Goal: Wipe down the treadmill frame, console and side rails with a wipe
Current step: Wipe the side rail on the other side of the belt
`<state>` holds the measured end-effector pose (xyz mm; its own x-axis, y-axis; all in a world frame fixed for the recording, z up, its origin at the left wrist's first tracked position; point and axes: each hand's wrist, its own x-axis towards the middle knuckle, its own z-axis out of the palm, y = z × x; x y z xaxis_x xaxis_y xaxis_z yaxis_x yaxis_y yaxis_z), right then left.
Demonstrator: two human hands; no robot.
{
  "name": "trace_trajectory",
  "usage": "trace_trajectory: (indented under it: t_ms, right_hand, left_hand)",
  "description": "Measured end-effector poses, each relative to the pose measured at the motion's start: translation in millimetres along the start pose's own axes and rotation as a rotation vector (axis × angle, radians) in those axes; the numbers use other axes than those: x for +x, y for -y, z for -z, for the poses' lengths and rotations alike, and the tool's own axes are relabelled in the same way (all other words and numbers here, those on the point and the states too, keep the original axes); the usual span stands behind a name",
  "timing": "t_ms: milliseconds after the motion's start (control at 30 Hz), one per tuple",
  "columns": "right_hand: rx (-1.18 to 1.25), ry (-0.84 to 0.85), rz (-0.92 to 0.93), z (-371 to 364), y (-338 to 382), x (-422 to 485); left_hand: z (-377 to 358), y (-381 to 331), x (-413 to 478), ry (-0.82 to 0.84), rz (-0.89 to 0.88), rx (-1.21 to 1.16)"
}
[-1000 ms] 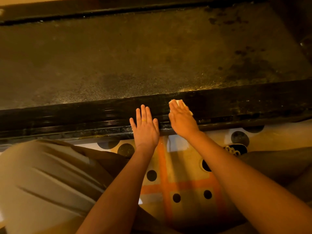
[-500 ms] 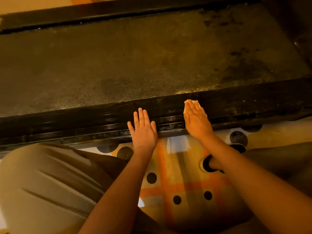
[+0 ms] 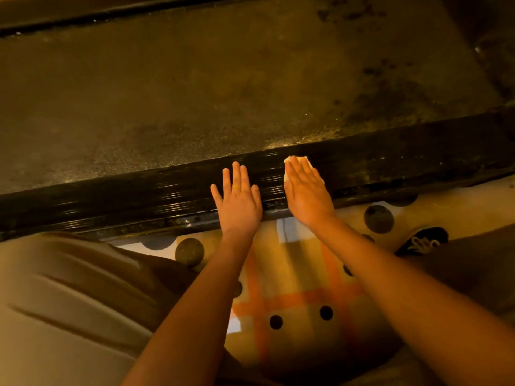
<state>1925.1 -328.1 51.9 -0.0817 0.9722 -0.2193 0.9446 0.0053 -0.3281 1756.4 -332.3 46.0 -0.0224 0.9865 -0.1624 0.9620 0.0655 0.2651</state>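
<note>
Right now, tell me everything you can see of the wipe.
The wipe is a small, pale, whitish piece; cloth or paper, I cannot tell. Most of it is hidden under the right hand. Only its edges show: a strip past the fingertips and slivers at both sides of the fingers. It lies flat on the glossy black side rail, pressed down by the hand's straight fingers. Nothing else touches it.

Both hands on the near side rail (image 3: 390, 160), left hand (image 3: 239, 201) beside right hand (image 3: 306, 190), wipe (image 3: 299, 160) beneath the right.
</note>
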Motion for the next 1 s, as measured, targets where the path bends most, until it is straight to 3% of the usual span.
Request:
trace_trajectory:
  t_ms: [167, 467, 767, 1000]
  right_hand:
    - [-0.121, 0.032, 0.121, 2.6, -36.0, -49.7]
    - [-0.007, 0.079, 0.189, 52.9, -73.7, 27.5]
    - [-0.142, -0.008, 0.211, 31.6, -89.7, -30.7]
    - [-0.099, -0.025, 0.167, 32.4, -87.5, -36.6]
  left_hand:
    - [-13.4, -42.0, 3.9, -0.034, 0.025, -0.013]
    - [-26.9, -77.9, -1.4, -0.098, 0.184, -0.036]
    - [-34.5, -97.4, -22.9, -0.027, 0.023, -0.083]
    - [-25.4, -92.7, -25.9, 0.045, -0.043, -0.071]
